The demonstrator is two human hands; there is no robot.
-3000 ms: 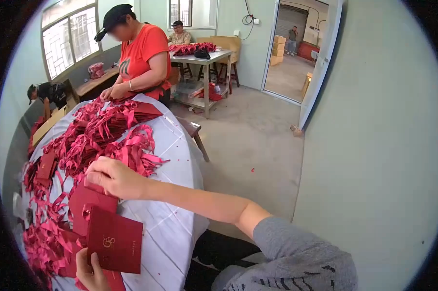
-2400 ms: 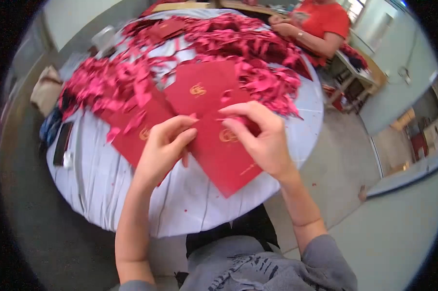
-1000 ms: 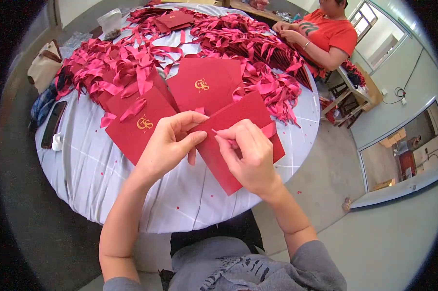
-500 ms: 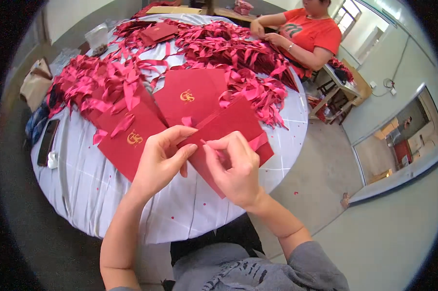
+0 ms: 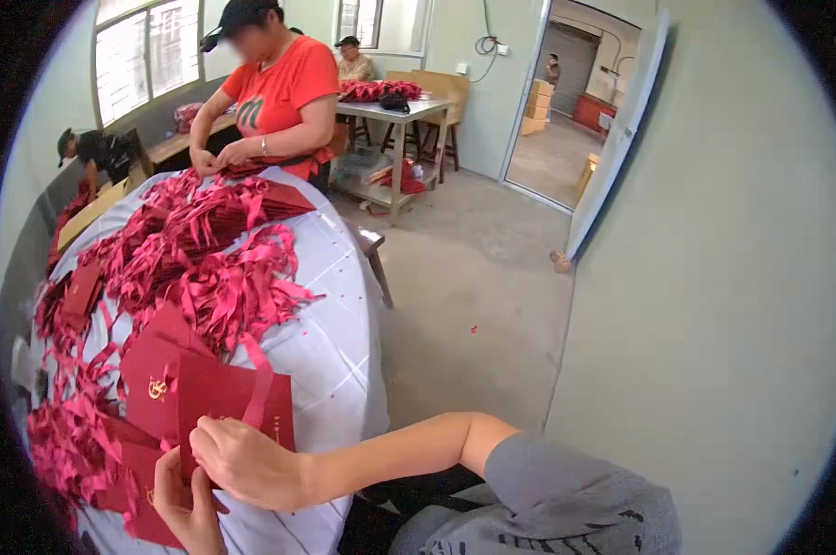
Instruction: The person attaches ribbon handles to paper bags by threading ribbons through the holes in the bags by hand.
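Observation:
A flat dark-red paper bag (image 5: 226, 387) with a gold mark lies at the table's near edge. A pink-red ribbon (image 5: 259, 379) runs across it and down behind my right hand (image 5: 250, 464). That hand is closed in a pinch on the ribbon at the bag's near edge, its fingertips mostly hidden. My left hand (image 5: 185, 507) sits just below and left, fingers bent and thumb apart, holding the same edge. Another red bag (image 5: 150, 384) with a gold emblem lies partly beneath, and a further red bag (image 5: 145, 462) is at the left.
Heaps of ribboned red bags (image 5: 242, 287) cover much of the white-clothed table (image 5: 339, 324). Across it, a person in a red shirt (image 5: 288, 88) works with both hands. Beyond stand a metal side table (image 5: 418, 113), a stool (image 5: 374, 254) and an open door (image 5: 621, 139). Other people are farther back.
My view has swung to the right, so the table and my hands now appear at lower left. Both hands stay together at the bag's edge, with the right now overlapping the left.

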